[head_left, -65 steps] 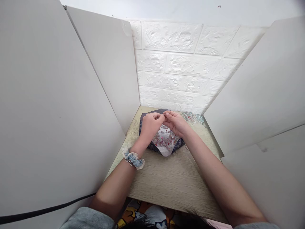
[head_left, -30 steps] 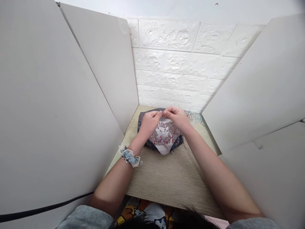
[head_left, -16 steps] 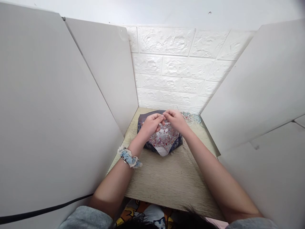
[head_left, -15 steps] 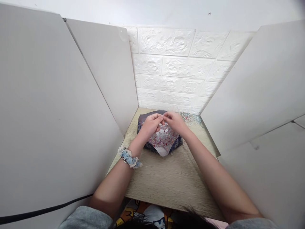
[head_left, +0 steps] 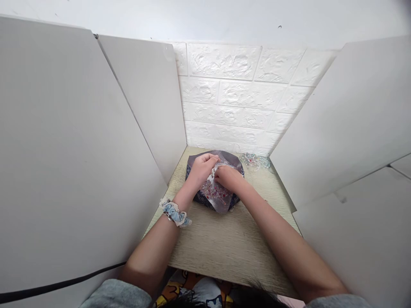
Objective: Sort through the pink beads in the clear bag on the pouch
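Observation:
A dark patterned tray (head_left: 237,164) with a shiny lining holds several small pink and red beads (head_left: 214,193). It sits at the far end of a pale wooden table (head_left: 224,244). My left hand (head_left: 201,167) hovers over the tray's left side with its fingers curled in a pinch; what they hold is too small to name. My right hand (head_left: 226,179) reaches down into the beads, fingers bent together. A blue scrunchie (head_left: 175,212) is on my left wrist.
White panels (head_left: 80,141) close in the table on the left and right (head_left: 340,119). A white brick-pattern wall (head_left: 237,98) stands behind. A small pile of clear bluish beads (head_left: 254,161) lies right of the tray. A black cable (head_left: 64,282) runs at the lower left.
My right hand has dropped from the pinch beside my left hand down into the beads in the tray. My left hand has stayed about where it was.

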`<state>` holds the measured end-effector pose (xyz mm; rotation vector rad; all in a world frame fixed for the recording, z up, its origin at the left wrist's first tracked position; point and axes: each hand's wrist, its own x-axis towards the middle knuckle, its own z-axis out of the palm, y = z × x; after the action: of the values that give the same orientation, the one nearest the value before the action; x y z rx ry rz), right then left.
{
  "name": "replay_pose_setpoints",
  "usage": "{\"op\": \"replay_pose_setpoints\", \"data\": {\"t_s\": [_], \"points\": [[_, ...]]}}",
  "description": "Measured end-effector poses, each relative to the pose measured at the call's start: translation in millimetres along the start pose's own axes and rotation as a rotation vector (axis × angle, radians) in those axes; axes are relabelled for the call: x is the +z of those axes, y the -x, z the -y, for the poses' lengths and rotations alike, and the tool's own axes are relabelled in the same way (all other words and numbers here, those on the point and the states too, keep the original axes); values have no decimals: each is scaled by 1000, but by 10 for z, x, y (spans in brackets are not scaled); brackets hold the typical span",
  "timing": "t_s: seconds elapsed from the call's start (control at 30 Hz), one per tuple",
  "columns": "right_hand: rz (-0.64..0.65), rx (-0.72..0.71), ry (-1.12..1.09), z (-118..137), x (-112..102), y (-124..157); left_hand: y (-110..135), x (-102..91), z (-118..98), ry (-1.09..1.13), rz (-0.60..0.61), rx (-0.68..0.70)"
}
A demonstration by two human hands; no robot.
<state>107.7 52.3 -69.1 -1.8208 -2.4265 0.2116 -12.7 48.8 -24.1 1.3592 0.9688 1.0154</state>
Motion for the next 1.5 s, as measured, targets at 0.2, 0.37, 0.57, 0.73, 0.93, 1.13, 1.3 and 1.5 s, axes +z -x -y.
{"op": "replay_pose_setpoints", "data": {"t_s": [0.2, 0.37, 0.57, 0.73, 0.93, 1.13, 1.3, 1.5], "points": [[-65, -54, -124, -36, -50, 5, 8, 1, -3, -48, -39, -1], [-172, -26, -936, -129, -198, -26, -13, -14, 34, -125, -36, 55], [-76, -39, -1643, -140, -277, 1, -37, -24, 98, -257, -35, 148], [-45, -44, -1761, -134, -277, 13, -46, -22, 140, -346, -66, 189], [-39, -63, -1794, -139, -271, 15, -44, -26, 140, -381, -103, 197], [-42, -74, -1799, -133, -264, 19, -35, -19, 117, -398, -101, 195], [-44, -71, -1809, -133, -263, 14, -34, -27, 119, -408, -103, 194], [-45, -63, -1806, -128, -268, 19, -36, -25, 120, -424, -103, 188]]}}
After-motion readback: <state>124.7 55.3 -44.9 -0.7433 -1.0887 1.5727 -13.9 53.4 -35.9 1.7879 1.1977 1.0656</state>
